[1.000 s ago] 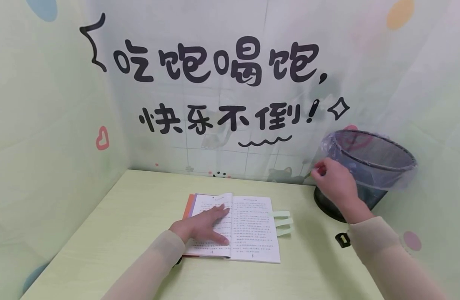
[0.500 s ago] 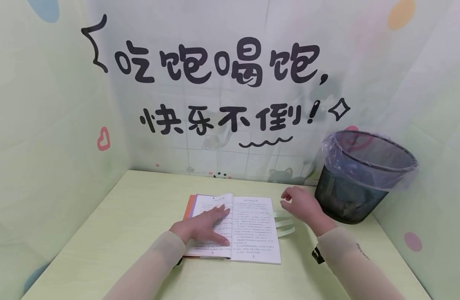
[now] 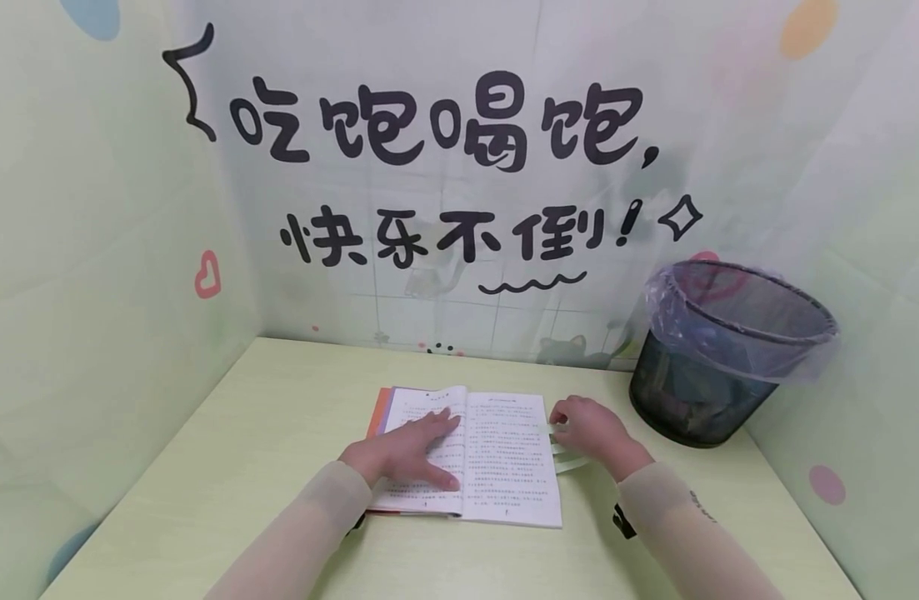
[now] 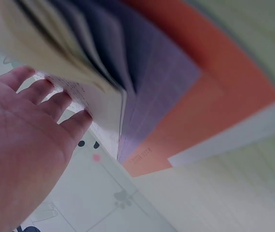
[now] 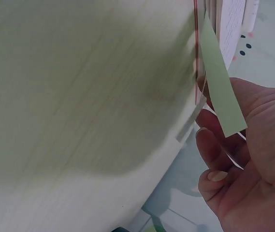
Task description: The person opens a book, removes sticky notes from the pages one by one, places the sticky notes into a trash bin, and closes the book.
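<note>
An open book [image 3: 506, 500] lies on the table with an orange cover edge showing at its left. My left hand [image 3: 402, 450] rests on the left page, fingers spread toward the spine; in the left wrist view its fingertips touch the printed page. Pale green paper page markers [image 3: 571, 464] stick out from the book's right edge. There, my right hand [image 3: 590, 427] pinches at the upper marker with thumb and forefinger. In the right wrist view one green marker [image 5: 223, 87] crosses in front of the curled fingers, and another marker [image 5: 191, 118] hangs behind it.
A black mesh bin [image 3: 699, 400] with a clear purplish liner [image 3: 665, 312] stands at the table's back right, beyond my right hand. Printed cloth walls [image 3: 444, 325] border the pale wooden table [image 3: 227, 467] at the back and both sides.
My right hand has come from beside the bin, leftward and down, to the markers at the book's right edge. My left hand and the book have stayed in place.
</note>
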`<state>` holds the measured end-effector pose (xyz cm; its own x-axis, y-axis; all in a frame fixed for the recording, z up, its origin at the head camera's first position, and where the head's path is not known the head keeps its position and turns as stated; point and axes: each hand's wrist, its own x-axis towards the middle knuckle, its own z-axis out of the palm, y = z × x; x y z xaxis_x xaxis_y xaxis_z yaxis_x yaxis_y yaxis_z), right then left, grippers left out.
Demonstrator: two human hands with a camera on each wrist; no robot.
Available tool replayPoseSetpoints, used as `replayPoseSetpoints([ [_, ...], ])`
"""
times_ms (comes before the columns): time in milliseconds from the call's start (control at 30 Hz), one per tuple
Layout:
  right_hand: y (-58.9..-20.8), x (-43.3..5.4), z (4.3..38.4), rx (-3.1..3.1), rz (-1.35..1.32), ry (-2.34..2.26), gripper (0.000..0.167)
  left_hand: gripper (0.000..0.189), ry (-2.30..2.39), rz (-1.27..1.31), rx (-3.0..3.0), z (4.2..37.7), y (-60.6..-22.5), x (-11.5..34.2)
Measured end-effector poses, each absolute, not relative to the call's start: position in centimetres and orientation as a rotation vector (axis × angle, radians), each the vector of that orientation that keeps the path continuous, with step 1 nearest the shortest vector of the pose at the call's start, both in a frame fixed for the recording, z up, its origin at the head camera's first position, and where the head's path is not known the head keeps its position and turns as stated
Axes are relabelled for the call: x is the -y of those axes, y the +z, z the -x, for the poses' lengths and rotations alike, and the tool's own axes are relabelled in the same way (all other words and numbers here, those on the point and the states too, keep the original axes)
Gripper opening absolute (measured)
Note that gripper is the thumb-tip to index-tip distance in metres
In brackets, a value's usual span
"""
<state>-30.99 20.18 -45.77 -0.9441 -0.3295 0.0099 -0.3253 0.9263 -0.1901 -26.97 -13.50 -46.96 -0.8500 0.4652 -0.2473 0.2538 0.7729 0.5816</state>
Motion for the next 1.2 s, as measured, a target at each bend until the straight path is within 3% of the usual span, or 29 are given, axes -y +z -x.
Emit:
replayPoseSetpoints([
  [300,-46.1,-20.2,31.0,-3.061,0.470,-0.271,0.004,0.112,0.777,-0.528,-2.583,27.0,-46.8,13.5],
  [700,-46.5,-20.3,31.2,-3.094,0.480,-0.292,0.013,0.113,0.794,-0.509,-2.583,26.8,-46.7,13.5],
  [1200,-45.4,-21.1,31.5,-3.145,0.455,-0.337,0.008,0.112,0.776,-0.520,-2.588,26.8,-46.7,13.5],
])
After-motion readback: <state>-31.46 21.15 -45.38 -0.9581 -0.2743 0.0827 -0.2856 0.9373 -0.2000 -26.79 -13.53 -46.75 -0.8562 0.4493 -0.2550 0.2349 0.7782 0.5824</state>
